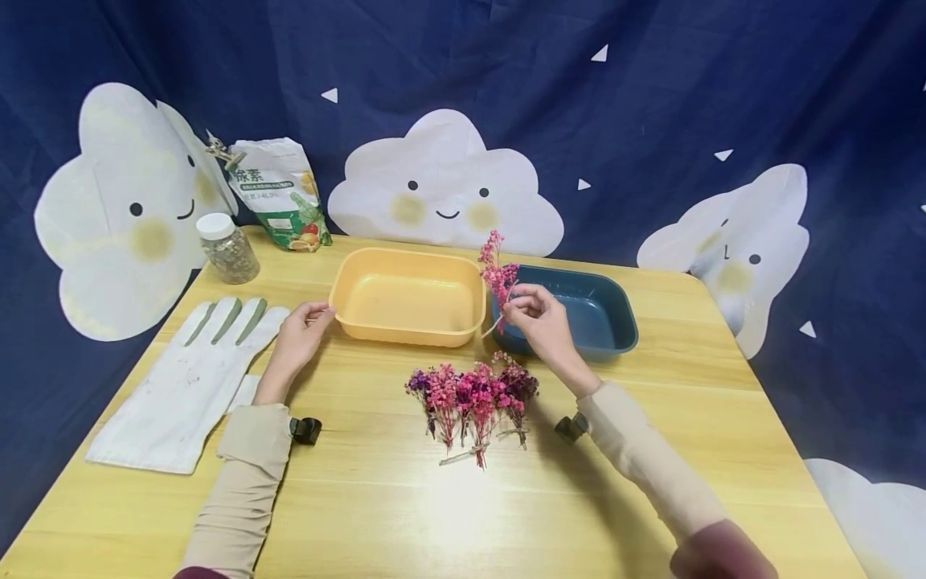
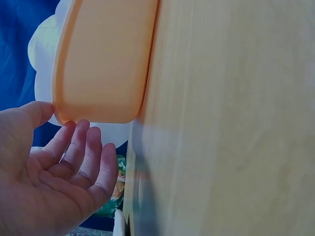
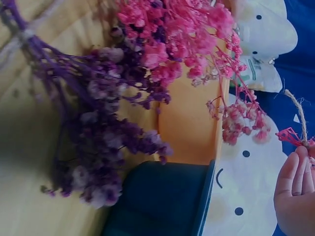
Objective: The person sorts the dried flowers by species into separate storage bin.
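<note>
"尿素" and "46.0%" can be read on the urea bag (image 1: 280,197). A pink flower bunch (image 1: 499,273) is pinched by the right hand (image 1: 544,323) near the blue tub (image 1: 615,310). The yellow tub (image 1: 405,335) is gripped at its edge by the left hand (image 1: 300,334). More bunches (image 1: 473,394), a jar (image 1: 235,259) and a white glove (image 1: 181,394) are laid around.

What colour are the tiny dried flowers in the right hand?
The tiny dried flowers are pink, clearest in the head view.

Cloud-print curtain (image 1: 463,64) and table (image 1: 362,498) suggest a studio.
</note>
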Action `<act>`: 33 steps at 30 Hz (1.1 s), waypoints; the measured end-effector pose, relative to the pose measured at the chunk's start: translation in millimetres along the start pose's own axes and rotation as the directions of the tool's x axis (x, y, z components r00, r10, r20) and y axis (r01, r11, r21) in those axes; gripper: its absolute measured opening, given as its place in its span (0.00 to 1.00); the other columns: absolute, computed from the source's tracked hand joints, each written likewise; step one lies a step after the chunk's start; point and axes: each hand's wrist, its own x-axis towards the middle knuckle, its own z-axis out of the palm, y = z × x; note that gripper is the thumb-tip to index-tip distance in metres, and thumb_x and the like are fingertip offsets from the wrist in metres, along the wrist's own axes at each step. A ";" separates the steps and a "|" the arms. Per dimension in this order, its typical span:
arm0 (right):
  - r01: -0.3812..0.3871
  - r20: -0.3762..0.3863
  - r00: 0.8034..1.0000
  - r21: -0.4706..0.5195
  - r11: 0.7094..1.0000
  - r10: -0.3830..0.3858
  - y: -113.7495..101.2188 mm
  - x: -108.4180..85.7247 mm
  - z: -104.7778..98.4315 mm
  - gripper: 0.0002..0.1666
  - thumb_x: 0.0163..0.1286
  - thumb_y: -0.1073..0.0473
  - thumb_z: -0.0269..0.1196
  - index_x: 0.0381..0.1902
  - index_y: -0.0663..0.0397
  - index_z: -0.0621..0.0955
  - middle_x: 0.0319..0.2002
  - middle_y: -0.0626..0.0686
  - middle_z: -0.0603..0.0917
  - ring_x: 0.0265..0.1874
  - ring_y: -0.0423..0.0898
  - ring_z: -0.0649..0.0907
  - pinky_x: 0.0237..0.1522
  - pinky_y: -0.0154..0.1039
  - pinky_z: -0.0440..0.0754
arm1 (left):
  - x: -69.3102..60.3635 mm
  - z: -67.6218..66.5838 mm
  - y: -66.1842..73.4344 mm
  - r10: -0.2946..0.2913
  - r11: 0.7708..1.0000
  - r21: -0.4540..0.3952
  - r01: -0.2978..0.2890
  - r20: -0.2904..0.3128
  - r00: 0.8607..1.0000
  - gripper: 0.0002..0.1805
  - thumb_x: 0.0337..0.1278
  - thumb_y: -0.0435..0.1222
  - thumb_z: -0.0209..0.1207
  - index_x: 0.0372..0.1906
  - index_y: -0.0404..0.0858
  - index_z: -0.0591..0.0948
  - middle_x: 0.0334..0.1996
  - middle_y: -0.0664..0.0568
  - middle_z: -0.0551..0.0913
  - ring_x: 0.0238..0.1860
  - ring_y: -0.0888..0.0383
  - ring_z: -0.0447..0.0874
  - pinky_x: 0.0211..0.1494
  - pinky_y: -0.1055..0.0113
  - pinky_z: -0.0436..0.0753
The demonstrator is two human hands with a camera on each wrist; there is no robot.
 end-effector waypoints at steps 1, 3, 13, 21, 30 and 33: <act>0.002 0.004 1.000 -0.003 1.000 -0.002 -1.0 1.8 1.5 0.18 0.64 0.66 0.62 0.52 0.64 0.76 0.30 0.42 0.84 0.28 0.36 0.81 0.37 0.30 0.80 | 0.0 0.0 0.3 -0.001 1.000 0.000 0.001 0.003 1.000 0.31 0.70 0.51 0.46 0.61 0.28 0.69 0.53 0.33 0.74 0.53 0.42 0.72 0.54 0.56 0.72; 0.005 0.013 1.000 0.001 1.000 -0.005 -2.5 5.4 5.1 0.18 0.64 0.66 0.62 0.52 0.64 0.76 0.30 0.42 0.84 0.28 0.36 0.81 0.38 0.31 0.81 | -0.2 0.0 0.9 -0.005 1.000 -0.001 0.005 0.003 1.000 0.31 0.70 0.51 0.46 0.62 0.28 0.69 0.53 0.33 0.74 0.53 0.42 0.72 0.55 0.55 0.72; -0.023 0.077 0.997 -0.033 0.999 0.025 -5.5 22.9 26.3 0.17 0.63 0.69 0.59 0.51 0.64 0.78 0.40 0.62 0.84 0.31 0.38 0.82 0.42 0.36 0.82 | -2.1 0.7 0.2 -0.014 1.000 0.011 0.014 0.000 1.000 0.31 0.70 0.50 0.46 0.62 0.28 0.69 0.53 0.33 0.75 0.51 0.44 0.73 0.52 0.61 0.73; -0.084 0.162 0.980 -0.197 0.977 0.117 -4.4 43.3 43.2 0.16 0.64 0.64 0.60 0.51 0.57 0.79 0.40 0.59 0.85 0.37 0.49 0.84 0.43 0.40 0.81 | -4.9 -0.8 -0.1 0.000 1.000 -0.028 0.000 -0.006 1.000 0.30 0.70 0.49 0.47 0.60 0.26 0.70 0.51 0.33 0.76 0.47 0.46 0.77 0.39 0.81 0.76; -0.077 0.241 0.956 -0.351 0.933 0.169 4.1 59.8 57.7 0.14 0.66 0.62 0.62 0.49 0.56 0.80 0.36 0.57 0.86 0.33 0.49 0.83 0.34 0.38 0.78 | -1.5 1.1 -1.2 -0.001 0.999 -0.039 0.001 -0.001 1.000 0.29 0.70 0.48 0.47 0.60 0.26 0.70 0.49 0.35 0.76 0.43 0.52 0.77 0.40 0.76 0.80; -0.078 0.256 0.950 -0.365 0.928 0.180 7.3 63.9 62.0 0.13 0.66 0.63 0.61 0.48 0.56 0.80 0.35 0.56 0.85 0.32 0.48 0.83 0.31 0.35 0.78 | 0.2 2.1 -0.9 0.001 0.999 -0.048 -0.001 -0.003 1.000 0.29 0.70 0.48 0.48 0.60 0.26 0.70 0.49 0.35 0.76 0.43 0.54 0.78 0.41 0.76 0.81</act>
